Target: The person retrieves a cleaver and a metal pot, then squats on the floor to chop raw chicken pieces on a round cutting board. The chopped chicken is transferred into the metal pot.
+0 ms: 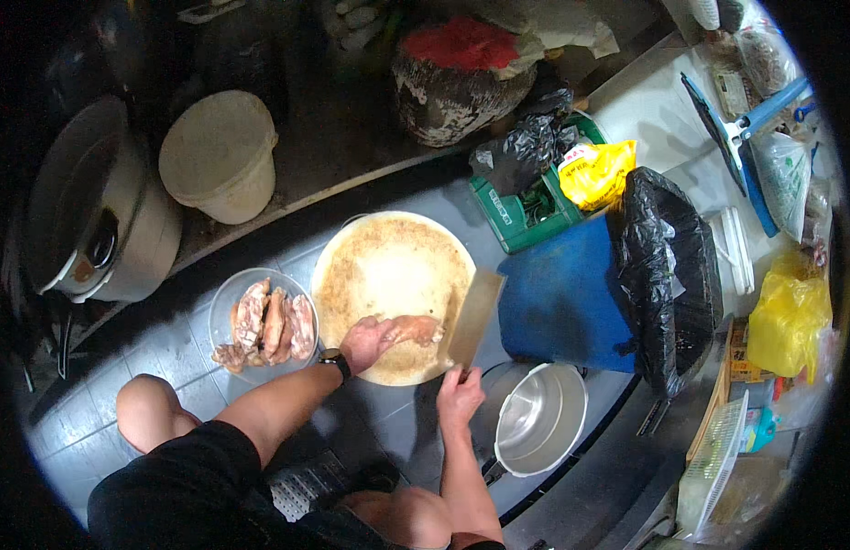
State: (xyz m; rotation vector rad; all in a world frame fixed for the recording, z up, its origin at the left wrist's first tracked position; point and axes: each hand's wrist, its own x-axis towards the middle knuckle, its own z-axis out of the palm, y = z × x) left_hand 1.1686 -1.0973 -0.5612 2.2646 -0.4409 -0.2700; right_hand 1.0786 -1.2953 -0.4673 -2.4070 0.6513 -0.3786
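A round chopping board (377, 254) lies before me on the tiled floor. My left hand (365, 344), with a watch at the wrist, holds one end of a piece of raw meat (416, 330) down on the board. In my right hand (460, 395) is the handle of a cleaver (474, 320). Its broad blade is raised at the board's right side, beside the free end of the meat. Left of the board stands a clear bowl (215, 320) with several raw meat pieces (277, 323) in it, one reaching over its rim.
An uncovered metal pot (577, 412) stands right of my right hand. Beyond it are a blue bin (562, 295) with a black liner (672, 289) and a green crate (497, 216) bearing a yellow packet (596, 175). A lidded bucket (218, 155) and large pots (146, 227) occupy the ledge.
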